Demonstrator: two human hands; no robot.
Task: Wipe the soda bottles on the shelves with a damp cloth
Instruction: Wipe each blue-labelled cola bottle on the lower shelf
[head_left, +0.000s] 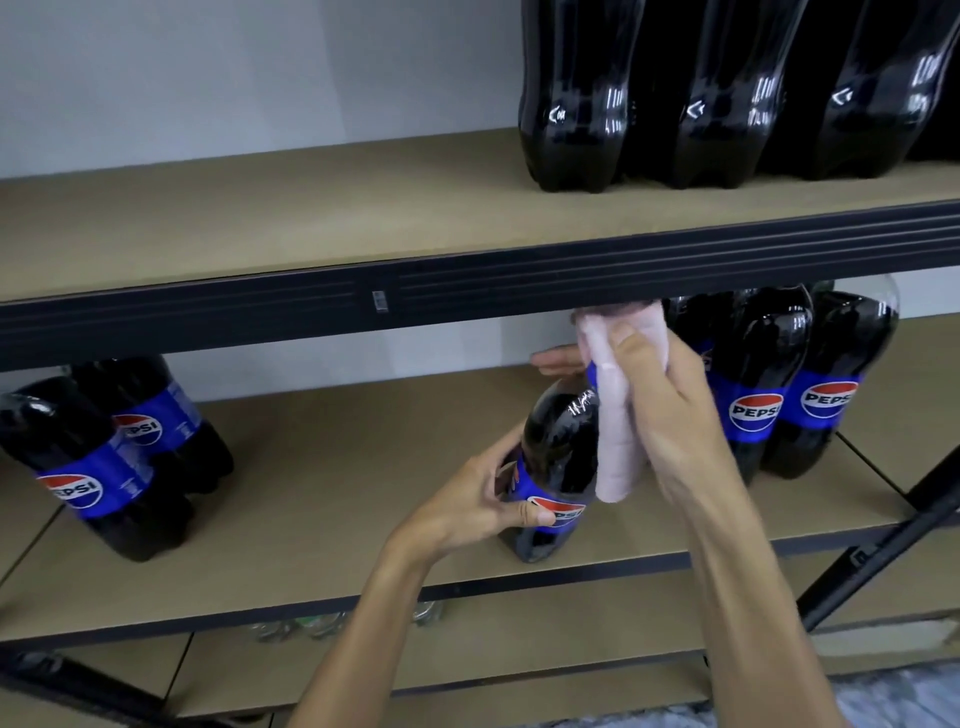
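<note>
Shelves (260, 223) of tan board, dark-edged, hold bottles (571, 93) before a pale wall (208, 78).

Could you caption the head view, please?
Left hand steadies a Pepsi bottle; right hand holds a pink cloth against it.

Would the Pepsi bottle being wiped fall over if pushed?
Probably heavy: the bottle looks full of dark soda. Tall and narrow, it might tip; the left hand steadies it while the right hand presses the cloth up high.

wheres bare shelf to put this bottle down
Middle shelf is bare between the left Pepsi pair and the held bottle; upper shelf is bare left of the dark bottles. Crowded at the right Pepsi cluster.
</note>
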